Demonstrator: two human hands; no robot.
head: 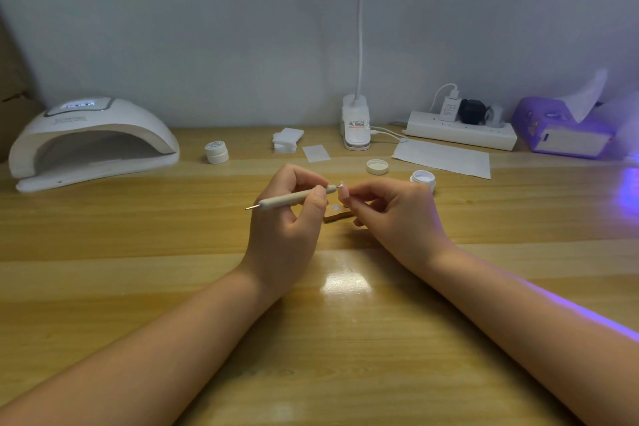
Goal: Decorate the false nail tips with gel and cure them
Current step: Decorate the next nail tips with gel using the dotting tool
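So we've got the dotting pen (294,198) gripped in our left hand (288,218), tip against the nail tip (343,187). Our right hand (397,214) pinches that nail tip mid-frame; curing lamp (93,142) sits upper left.

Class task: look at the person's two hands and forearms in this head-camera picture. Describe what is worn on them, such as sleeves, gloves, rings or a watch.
Nothing is worn. The left hand and right hand are bare, with no gloves, and no rings show on the fingers. Both forearms are uncovered to the picture's lower edge: no sleeves, watch or bracelet. A strip of violet light falls along the right forearm.
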